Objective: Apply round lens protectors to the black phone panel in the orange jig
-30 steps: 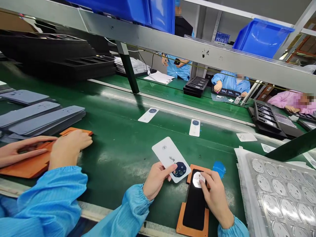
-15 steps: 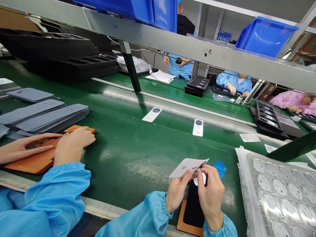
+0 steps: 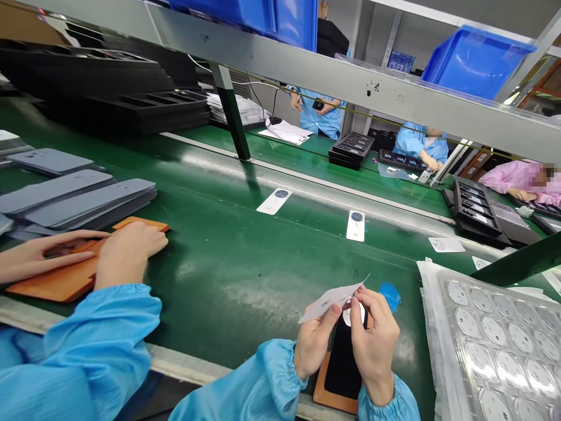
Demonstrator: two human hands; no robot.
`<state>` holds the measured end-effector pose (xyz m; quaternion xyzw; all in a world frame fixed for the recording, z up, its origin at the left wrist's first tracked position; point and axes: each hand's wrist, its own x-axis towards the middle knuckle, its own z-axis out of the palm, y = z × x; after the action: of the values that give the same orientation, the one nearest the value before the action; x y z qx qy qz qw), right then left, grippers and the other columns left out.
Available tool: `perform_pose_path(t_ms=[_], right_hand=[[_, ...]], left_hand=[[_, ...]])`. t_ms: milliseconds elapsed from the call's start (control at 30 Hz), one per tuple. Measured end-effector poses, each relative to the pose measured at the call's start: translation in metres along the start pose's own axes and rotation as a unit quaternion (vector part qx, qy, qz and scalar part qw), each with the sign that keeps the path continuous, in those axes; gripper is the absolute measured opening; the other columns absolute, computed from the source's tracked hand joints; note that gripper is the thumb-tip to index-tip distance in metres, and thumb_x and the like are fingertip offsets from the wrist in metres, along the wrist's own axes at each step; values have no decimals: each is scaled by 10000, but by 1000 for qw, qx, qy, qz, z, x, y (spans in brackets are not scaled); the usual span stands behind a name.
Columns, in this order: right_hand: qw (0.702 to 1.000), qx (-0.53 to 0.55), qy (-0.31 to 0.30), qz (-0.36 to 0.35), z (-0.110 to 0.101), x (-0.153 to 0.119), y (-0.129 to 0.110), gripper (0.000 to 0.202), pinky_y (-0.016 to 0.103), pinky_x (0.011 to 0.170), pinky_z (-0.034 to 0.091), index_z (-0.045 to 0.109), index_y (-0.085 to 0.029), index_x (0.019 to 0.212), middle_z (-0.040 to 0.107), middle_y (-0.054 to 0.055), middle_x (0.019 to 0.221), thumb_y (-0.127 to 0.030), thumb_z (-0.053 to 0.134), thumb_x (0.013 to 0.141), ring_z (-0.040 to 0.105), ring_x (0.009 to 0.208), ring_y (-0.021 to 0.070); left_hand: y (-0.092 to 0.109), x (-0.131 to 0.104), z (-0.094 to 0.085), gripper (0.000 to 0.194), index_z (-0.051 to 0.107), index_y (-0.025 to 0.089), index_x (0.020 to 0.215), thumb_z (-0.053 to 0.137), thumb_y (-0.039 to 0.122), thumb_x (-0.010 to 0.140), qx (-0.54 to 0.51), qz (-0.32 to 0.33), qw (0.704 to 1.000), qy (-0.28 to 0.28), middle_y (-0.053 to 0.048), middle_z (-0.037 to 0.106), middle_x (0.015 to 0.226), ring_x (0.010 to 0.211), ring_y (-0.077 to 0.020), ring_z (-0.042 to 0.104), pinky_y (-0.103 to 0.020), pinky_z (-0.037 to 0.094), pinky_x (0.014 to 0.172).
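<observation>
My left hand (image 3: 313, 342) pinches a thin white card (image 3: 328, 300) between thumb and fingers, tilted above the bench. The fingers of my right hand (image 3: 374, 342) are closed at the card's right end; their tips overlap it, and the exact contact is partly hidden. Below both hands lies a black rectangular panel (image 3: 342, 365) in an orange fixture (image 3: 323, 393). A white round piece (image 3: 353, 314) shows at the panel's top end, partly covered by my right fingers. Just beyond my right hand is a blue round patch (image 3: 389, 297) on the green bench.
A co-worker's hands (image 3: 127, 251) work over another orange fixture (image 3: 56, 286) at left, near stacked grey plates (image 3: 94, 204). White cards (image 3: 274, 201) with dark circles lie ahead. A clear tray of round pieces (image 3: 495, 333) is at right. A metal beam (image 3: 280, 64) crosses above.
The white card has tipped to a flatter, more edge-on angle, and its printed end shows less. My hands stay almost in place; the view has shifted slightly.
</observation>
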<state>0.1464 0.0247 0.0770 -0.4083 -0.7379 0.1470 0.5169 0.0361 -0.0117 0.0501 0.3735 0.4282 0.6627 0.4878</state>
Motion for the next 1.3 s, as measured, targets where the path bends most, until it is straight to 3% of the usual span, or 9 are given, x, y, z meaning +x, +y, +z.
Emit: perform_pose_path(t_ms=[300,433,533,633,800,900,1000,1133,1300], right_hand=[[999,-30,31,0,8,1,-4,139,274,818,502,641,-168,954,645,73,1014,-175,502,960,604,969,163],[997,-77,20,25,10,5,9,159,271,728,461,591,-166,828,617,59,855,-197,476,933,576,813,162],[972,-181,-37,145,-7,12,44,139,283,684,421,565,-182,716,613,43,780,-220,523,843,557,729,173],[928,-259,-103,248,-37,18,88,140,292,598,375,578,-190,638,623,46,698,-233,565,770,549,625,189],[903,-304,-144,266,-75,15,109,306,286,475,275,496,-206,538,534,36,530,-328,562,811,447,462,178],[942,-262,-111,178,-81,6,83,269,313,564,423,610,-189,774,646,68,772,-387,502,920,590,652,209],[971,-190,-141,-30,-75,-8,52,263,353,807,523,623,-186,1145,640,101,1134,-322,479,971,623,989,229],[931,-225,-199,-208,-62,-29,40,370,366,870,535,581,-150,1266,615,112,1221,-109,340,988,592,1095,230],[913,-258,-198,-247,-56,-39,55,352,389,830,572,593,-83,1239,640,143,1173,-66,366,970,619,1049,255]], left_hand=[[15,-4,8,488,627,197,1294,474,511,953,124,82,988,-40,-109,562,1391,1293,-303,512,-403,445,1089],[2,2,6,475,702,194,1175,544,551,904,94,-13,995,4,-105,660,1264,1249,-312,558,-421,440,1101],[-5,14,-1,534,689,135,1160,610,569,858,-64,-126,989,50,-142,693,1189,1129,-325,640,-474,496,1038],[-3,23,-10,580,618,135,1250,693,518,821,-165,-161,970,74,-149,663,1246,1080,-304,668,-486,511,1020],[13,24,-26,494,687,146,1170,627,527,860,-33,-119,992,25,-123,647,1282,1150,-317,632,-461,502,1042],[20,21,-35,370,702,204,1192,537,409,932,156,-4,982,-111,-86,663,1266,1207,-302,600,-417,471,1076],[13,17,-38,381,628,268,1296,524,255,930,287,134,914,-254,-54,608,1347,1263,-263,563,-377,433,1113],[-12,13,-36,423,598,275,1320,476,133,941,404,204,852,-263,-74,632,1315,1270,-241,557,-361,447,1099],[-32,13,-36,405,579,215,1313,393,111,970,508,263,775,-270,-124,652,1271,1254,-254,572,-355,508,1034]])
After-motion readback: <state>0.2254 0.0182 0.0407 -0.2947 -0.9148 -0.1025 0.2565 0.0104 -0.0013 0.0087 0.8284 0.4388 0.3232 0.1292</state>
